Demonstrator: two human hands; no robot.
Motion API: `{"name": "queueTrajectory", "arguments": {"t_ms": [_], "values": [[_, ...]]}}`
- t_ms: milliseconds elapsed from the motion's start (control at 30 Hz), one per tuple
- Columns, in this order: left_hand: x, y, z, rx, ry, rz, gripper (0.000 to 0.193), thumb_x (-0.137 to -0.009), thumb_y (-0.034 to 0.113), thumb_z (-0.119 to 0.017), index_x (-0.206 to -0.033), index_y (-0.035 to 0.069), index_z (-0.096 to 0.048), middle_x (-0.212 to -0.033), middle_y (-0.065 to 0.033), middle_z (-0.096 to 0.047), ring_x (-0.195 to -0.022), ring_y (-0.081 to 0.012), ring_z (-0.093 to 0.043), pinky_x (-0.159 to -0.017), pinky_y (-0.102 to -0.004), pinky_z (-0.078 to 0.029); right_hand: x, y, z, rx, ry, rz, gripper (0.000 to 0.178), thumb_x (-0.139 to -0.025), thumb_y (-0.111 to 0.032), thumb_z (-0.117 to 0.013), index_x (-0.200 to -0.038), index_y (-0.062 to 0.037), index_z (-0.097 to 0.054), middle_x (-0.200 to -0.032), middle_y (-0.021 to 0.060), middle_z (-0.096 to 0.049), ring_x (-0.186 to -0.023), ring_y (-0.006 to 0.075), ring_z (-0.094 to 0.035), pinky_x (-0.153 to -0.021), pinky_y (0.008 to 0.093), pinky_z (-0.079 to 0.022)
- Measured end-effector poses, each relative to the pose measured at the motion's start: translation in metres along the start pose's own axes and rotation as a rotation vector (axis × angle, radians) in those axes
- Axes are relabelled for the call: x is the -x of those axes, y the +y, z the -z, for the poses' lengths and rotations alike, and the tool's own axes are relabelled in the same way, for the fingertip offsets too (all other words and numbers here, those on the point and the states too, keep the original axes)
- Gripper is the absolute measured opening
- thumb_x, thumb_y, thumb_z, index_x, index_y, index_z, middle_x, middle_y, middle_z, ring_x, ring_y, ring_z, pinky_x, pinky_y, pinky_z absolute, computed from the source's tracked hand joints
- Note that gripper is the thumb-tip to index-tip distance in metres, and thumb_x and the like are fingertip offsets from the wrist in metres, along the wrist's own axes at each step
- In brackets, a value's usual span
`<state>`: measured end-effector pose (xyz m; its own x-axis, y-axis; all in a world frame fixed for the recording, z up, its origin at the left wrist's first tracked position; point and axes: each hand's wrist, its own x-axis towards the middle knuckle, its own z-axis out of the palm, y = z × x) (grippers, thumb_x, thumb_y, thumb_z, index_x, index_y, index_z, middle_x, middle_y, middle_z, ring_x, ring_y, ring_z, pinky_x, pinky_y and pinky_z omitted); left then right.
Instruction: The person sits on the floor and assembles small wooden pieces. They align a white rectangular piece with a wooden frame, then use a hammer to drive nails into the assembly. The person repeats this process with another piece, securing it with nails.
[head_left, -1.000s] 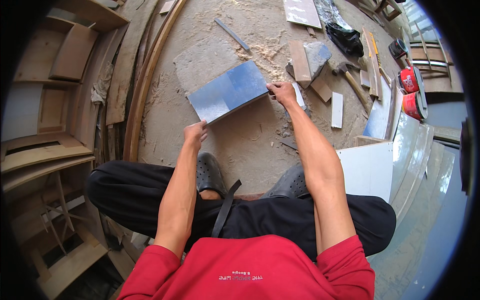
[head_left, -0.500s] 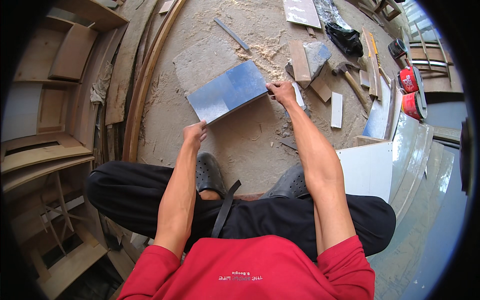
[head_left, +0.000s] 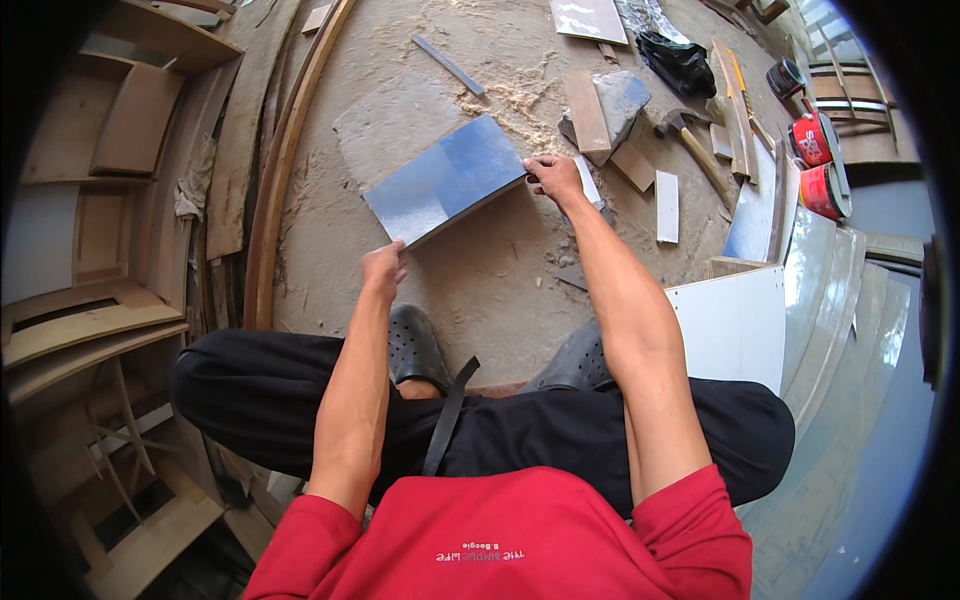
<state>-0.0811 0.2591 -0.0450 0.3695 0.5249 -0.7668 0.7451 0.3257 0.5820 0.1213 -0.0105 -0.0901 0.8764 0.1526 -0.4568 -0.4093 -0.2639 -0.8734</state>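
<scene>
A blue and grey rectangular board point(head_left: 445, 180), glossy on top, is held at its two near corners in front of my feet. My left hand point(head_left: 383, 268) pinches the near left corner. At the right corner, my right hand point(head_left: 556, 180) grips the edge between thumb and fingers. The board's near edge looks raised, with a shadow on the ground below it. Its far edge lies over a pale flat slab point(head_left: 385, 125); whether it touches the slab I cannot tell.
A stone block point(head_left: 622, 100) with a wooden strip on it, a hammer point(head_left: 700, 150) and board offcuts lie to the right. Red cans point(head_left: 812, 140) and glass sheets stand farther right. A metal bar point(head_left: 447, 65) lies beyond the board. Wooden frames point(head_left: 95, 320) fill the left side.
The whole scene has shifted slightly left and up in the picture. Both hands keep their hold on the board, which stays at nearly the same angle.
</scene>
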Motion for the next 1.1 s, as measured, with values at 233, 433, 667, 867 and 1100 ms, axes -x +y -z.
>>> {"name": "queueTrajectory", "arguments": {"t_ms": [233,433,667,867,1100], "values": [[-0.001,0.001,-0.002,-0.026,0.004,0.003,0.037,-0.092,0.024,-0.064,-0.121,0.001,-0.061,-0.124,-0.012,-0.063,-0.113,-0.0271,-0.06,-0.094,-0.0423,-0.046,-0.001,0.0,0.001,0.159,0.034,0.037,0.023,-0.08,-0.029,-0.075,-0.094,-0.0111,-0.077,-0.075,0.0051,-0.072,-0.062,0.012,-0.066,-0.06,0.0278,-0.052],[0.001,0.003,-0.003,-0.044,0.028,-0.019,0.037,-0.09,0.022,-0.065,-0.119,-0.001,-0.062,-0.121,-0.0128,-0.064,-0.111,-0.0292,-0.061,-0.093,-0.0427,-0.045,0.001,-0.001,-0.003,0.195,0.058,0.069,0.026,-0.079,-0.033,-0.074,-0.094,-0.0128,-0.077,-0.077,0.007,-0.073,-0.067,0.0169,-0.068,-0.067,0.0304,-0.053],[-0.02,-0.003,0.0,-0.179,0.053,-0.086,0.038,-0.09,0.016,-0.064,-0.122,-0.002,-0.059,-0.118,-0.0115,-0.064,-0.104,-0.0239,-0.063,-0.086,-0.0383,-0.05,0.002,-0.003,-0.003,0.251,0.063,0.065,0.028,-0.078,-0.037,-0.073,-0.094,-0.0139,-0.077,-0.085,0.011,-0.074,-0.081,0.0246,-0.07,-0.076,0.0335,-0.053],[-0.024,-0.009,-0.008,-0.094,0.095,-0.195,0.037,-0.087,0.009,-0.064,-0.119,-0.008,-0.059,-0.111,-0.0144,-0.064,-0.095,-0.0224,-0.064,-0.083,-0.0323,-0.054,0.002,0.001,-0.002,0.241,0.067,0.069,0.026,-0.078,-0.037,-0.073,-0.094,-0.0166,-0.077,-0.088,0.0104,-0.074,-0.082,0.0244,-0.07,-0.077,0.0332,-0.053],[-0.026,-0.008,-0.006,0.066,0.125,-0.185,0.039,-0.083,0.003,-0.069,-0.118,-0.011,-0.061,-0.098,-0.0145,-0.068,-0.079,-0.0189,-0.066,-0.066,-0.0285,-0.054,-0.003,0.004,-0.004,0.235,0.057,0.052,0.026,-0.079,-0.037,-0.073,-0.094,-0.0168,-0.077,-0.088,0.0103,-0.074,-0.084,0.0251,-0.07,-0.077,0.0338,-0.053]]}}
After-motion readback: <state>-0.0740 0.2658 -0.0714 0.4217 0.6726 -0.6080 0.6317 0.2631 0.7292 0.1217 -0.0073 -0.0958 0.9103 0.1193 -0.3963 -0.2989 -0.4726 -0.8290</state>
